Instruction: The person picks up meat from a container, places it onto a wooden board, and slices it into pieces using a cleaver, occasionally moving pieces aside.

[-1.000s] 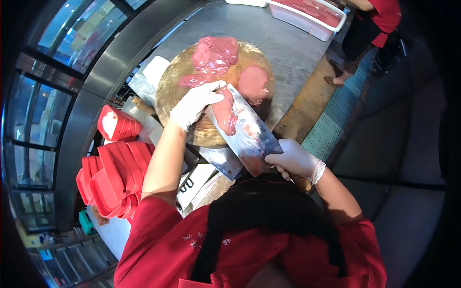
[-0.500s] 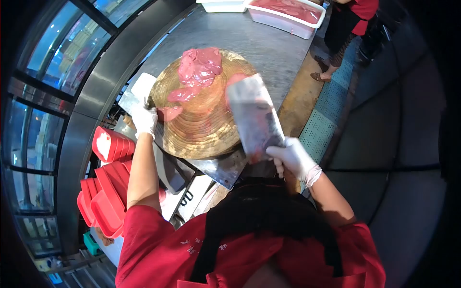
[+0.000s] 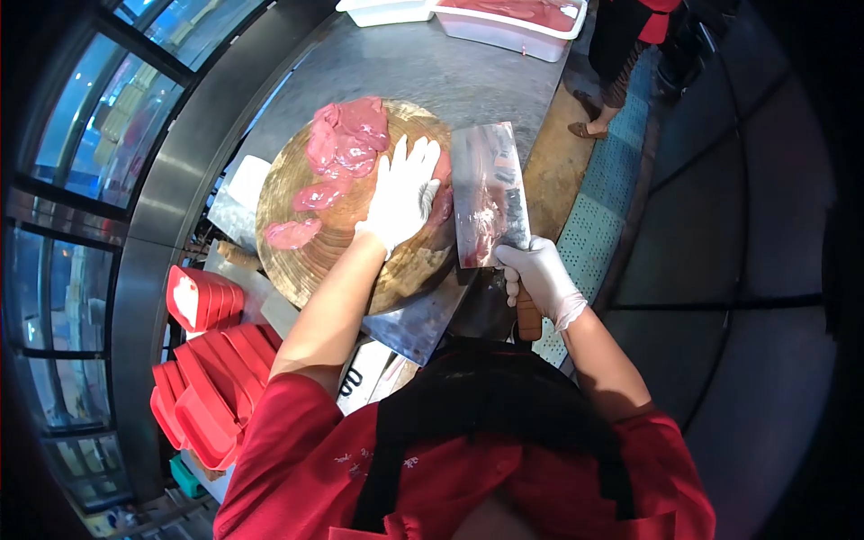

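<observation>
Stacked red trays [image 3: 209,382] sit off the bench's left edge, below the counter. On the steel bench [image 3: 450,72] stands a round wooden chopping block [image 3: 301,270]. A single pink slice [image 3: 292,234] lies at the block's left edge, and a pile of cut raw meat slices [image 3: 346,135] covers its far left part.

The gloved left hand [image 3: 405,193] lies flat on the block's right half with its fingers [image 3: 416,155] spread and straight, pressing down on a piece of raw meat [image 3: 442,205]. Most of that piece is hidden under the palm. Only a pink strip shows along the hand's right side, between the fingers and the cleaver [image 3: 486,193].

The cleaver's broad blade lies with its flat side up, over the block's right edge. Its left edge is against the strip of meat, just beside the fingers. The gloved right hand [image 3: 537,274] is closed tight round the wooden handle [image 3: 527,321] at the bench's near edge.

White tubs [image 3: 504,31] holding meat stand at the far edge, with another person [image 3: 630,40] beside them.
</observation>
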`<state>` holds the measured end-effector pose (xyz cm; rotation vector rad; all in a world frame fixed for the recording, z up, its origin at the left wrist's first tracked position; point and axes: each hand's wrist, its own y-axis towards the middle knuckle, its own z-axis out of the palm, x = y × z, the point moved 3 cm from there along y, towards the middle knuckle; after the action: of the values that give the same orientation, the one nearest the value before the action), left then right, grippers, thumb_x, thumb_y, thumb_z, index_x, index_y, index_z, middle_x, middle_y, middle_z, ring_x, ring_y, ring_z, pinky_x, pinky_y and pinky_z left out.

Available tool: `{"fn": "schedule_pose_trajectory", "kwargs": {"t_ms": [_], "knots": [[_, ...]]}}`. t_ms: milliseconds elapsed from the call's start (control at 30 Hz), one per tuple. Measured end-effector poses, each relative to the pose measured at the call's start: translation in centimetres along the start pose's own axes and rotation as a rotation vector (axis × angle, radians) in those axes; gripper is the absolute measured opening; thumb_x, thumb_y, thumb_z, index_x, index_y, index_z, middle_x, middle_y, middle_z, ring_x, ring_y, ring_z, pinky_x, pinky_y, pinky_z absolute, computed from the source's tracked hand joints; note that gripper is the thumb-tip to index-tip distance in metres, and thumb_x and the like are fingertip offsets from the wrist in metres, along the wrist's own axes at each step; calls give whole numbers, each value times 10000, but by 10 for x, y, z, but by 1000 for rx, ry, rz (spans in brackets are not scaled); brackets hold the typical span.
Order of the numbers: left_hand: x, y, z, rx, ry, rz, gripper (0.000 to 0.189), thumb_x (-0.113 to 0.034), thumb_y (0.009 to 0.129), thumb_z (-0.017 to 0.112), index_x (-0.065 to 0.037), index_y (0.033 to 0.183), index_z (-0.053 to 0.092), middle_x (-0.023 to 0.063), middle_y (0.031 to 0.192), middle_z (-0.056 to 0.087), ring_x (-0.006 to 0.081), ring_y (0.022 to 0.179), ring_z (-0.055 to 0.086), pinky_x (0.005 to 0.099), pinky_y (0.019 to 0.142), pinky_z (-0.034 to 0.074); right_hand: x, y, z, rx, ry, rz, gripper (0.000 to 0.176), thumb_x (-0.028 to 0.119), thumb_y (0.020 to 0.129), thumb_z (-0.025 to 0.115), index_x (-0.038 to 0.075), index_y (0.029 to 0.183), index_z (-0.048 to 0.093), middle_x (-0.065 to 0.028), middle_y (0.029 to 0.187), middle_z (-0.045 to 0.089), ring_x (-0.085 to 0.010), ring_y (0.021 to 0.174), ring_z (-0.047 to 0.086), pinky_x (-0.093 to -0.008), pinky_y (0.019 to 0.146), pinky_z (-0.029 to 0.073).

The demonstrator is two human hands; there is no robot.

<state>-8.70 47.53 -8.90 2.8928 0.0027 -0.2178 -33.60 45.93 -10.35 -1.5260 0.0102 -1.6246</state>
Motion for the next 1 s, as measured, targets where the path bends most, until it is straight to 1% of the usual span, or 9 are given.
{"fn": "schedule_pose_trajectory", "kwargs": {"t_ms": [67,300,367,500,567,800,867,900,1000], "knots": [[0,1,3,60,-9,-17,593,-226,1006,509,-73,1550,329,188,1607,310,449,1497,213,624,1189,193,2,-1,0,-2,-21,9,185,182,942,659,33,889,564,-24,650,541,-138,479,536,-317,430,477],[-1,2,0,74,-6,-16,605,-230,1003,517,-94,1559,321,173,1612,309,438,1505,201,637,1184,191,3,-1,0,-2,-39,11,184,179,954,649,27,896,563,-25,650,541,-133,480,533,-315,430,474],[-4,2,-1,49,-40,5,612,-194,998,528,-118,1569,321,169,1612,318,442,1496,231,643,1175,188,3,-1,-1,2,-23,44,184,179,954,649,26,901,563,-27,647,539,-132,479,530,-316,427,473],[-10,0,-3,72,-36,9,628,-176,991,541,-131,1575,315,160,1619,312,431,1510,210,646,1183,167,9,0,-1,11,-51,36,179,178,952,649,24,905,571,-27,644,536,-134,478,528,-316,421,470],[-11,-1,-3,64,-72,20,647,-139,979,559,-140,1578,315,157,1624,307,418,1522,190,646,1189,143,15,2,0,-26,-42,36,155,143,923,652,16,847,602,-9,607,524,-122,447,516,-307,410,463],[-13,-5,-2,81,-92,19,678,-103,964,578,-140,1584,307,152,1627,304,405,1529,181,644,1191,114,28,29,0,32,-52,-19,192,179,923,675,11,855,612,-34,639,546,-147,473,538,-322,418,476],[-15,-7,-4,88,-83,29,650,-156,968,545,-89,1568,305,171,1612,315,419,1514,200,673,1176,133,34,40,2,-3,-42,-33,205,182,915,686,4,838,621,-38,628,543,-160,477,546,-332,427,486],[-17,-9,-5,89,-81,27,650,-156,968,545,-89,1568,305,171,1612,315,419,1514,200,673,1176,133,37,46,2,-23,-56,-43,212,184,916,688,0,836,619,-41,621,543,-168,479,548,-341,439,492],[-21,-16,-7,104,-33,25,686,-105,959,574,-107,1586,295,151,1627,303,396,1528,194,634,1195,118,48,58,4,-9,-98,-29,173,174,931,675,23,864,623,-14,637,540,-150,479,528,-329,436,480]]}}
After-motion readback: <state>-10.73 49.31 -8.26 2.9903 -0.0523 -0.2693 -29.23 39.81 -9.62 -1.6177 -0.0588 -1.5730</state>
